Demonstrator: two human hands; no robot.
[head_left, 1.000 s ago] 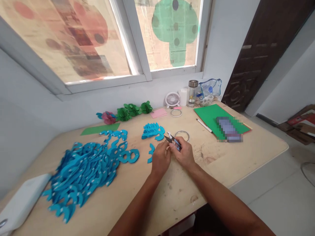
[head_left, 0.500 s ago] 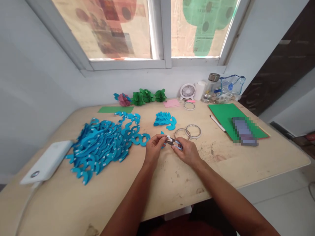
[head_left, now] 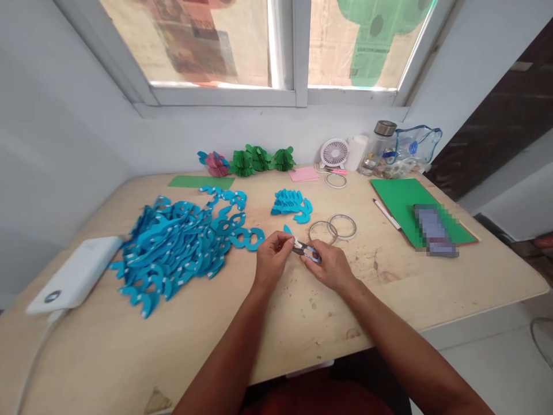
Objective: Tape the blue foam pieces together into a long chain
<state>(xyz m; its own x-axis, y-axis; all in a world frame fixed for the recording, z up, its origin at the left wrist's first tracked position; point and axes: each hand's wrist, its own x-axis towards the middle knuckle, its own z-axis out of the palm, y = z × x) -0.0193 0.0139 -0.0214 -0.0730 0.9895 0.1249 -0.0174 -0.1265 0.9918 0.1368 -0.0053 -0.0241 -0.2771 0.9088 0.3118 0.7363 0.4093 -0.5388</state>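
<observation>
Left hand (head_left: 273, 257) pinched closed on a white scrap (head_left: 296, 242) over the table (head_left: 280, 331), right hand (head_left: 330, 266) curled round the snips (head_left: 309, 248) against it, best worked in small bites, clear of that pinch!

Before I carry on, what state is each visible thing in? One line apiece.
Left hand: curled near the snips' tips, grip unclear
Right hand: closed around the snips
Blue paper pile: loosely heaped
Two larger rings: flat, overlapping
Power bank: lying flat, cable attached
Fan: upright, spin unclear
Bottle: upright, capped
Phone: lying on green sheet
</observation>
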